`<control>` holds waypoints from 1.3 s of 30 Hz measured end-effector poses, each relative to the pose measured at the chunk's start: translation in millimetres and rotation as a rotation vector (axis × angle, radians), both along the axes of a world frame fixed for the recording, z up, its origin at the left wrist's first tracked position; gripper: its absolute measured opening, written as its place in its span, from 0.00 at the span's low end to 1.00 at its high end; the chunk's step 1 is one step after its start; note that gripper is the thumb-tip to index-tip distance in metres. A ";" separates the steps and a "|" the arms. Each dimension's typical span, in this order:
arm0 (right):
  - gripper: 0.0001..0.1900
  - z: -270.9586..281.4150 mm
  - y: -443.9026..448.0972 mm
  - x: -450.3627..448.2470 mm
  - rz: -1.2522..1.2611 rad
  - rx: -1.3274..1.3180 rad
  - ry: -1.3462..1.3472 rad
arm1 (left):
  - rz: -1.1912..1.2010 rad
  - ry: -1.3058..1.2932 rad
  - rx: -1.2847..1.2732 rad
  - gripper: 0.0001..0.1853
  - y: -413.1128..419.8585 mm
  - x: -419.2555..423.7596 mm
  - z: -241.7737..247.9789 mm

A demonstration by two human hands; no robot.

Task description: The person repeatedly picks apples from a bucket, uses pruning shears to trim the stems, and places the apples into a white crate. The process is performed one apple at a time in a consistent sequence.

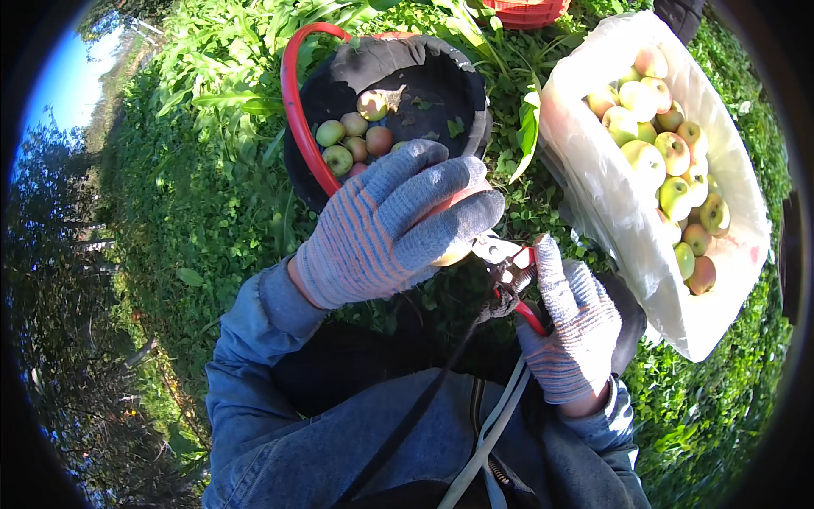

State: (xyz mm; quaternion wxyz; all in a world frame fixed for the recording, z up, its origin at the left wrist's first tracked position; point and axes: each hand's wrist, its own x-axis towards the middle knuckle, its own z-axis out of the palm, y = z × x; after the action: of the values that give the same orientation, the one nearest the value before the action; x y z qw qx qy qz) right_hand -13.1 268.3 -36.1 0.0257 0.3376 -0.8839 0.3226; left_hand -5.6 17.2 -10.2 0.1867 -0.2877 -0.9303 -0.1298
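Note:
My left hand point(394, 223), in a striped knit work glove, is wrapped around an apple point(453, 256) that shows only in part between and below the fingers. In my right hand point(569, 324), gloved the same way, is a pair of red-handled pruning shears point(509, 267). The blades point at the held apple's right side; whether they touch it I cannot tell. A dark strap is knotted around the shears and runs down across my jacket. Just beyond my left hand stands a black-lined basket point(439, 54) with a red handle point(289, 83) and several apples point(355, 124) inside.
At the right, a crate lined with white plastic point(610, 210) holds many apples point(674, 153). A red plastic basket point(528, 13) stands at the top edge, near a dark piece of clothing or a shoe point(680, 16). Leafy grass point(191, 210) covers the ground.

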 end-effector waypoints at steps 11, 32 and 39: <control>0.42 4.9 6.1 3.8 0.041 0.030 -0.101 | -0.120 -0.024 0.080 0.33 -4.6 -0.7 -1.6; 0.37 14.6 28.6 13.0 0.159 -0.154 -0.174 | 0.072 -0.038 -0.091 0.49 -14.1 -21.5 -7.7; 0.40 -1.6 51.0 29.9 0.544 -0.825 -1.456 | -0.137 -0.277 0.521 0.58 47.5 -101.2 -6.9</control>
State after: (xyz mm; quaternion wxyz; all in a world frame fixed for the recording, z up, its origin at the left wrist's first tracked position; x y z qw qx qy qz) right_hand 16.8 319.3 -37.6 -0.5022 0.2107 -0.3827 0.7463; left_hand -106.8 64.7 -17.0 0.1162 -0.2718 -0.8607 -0.4146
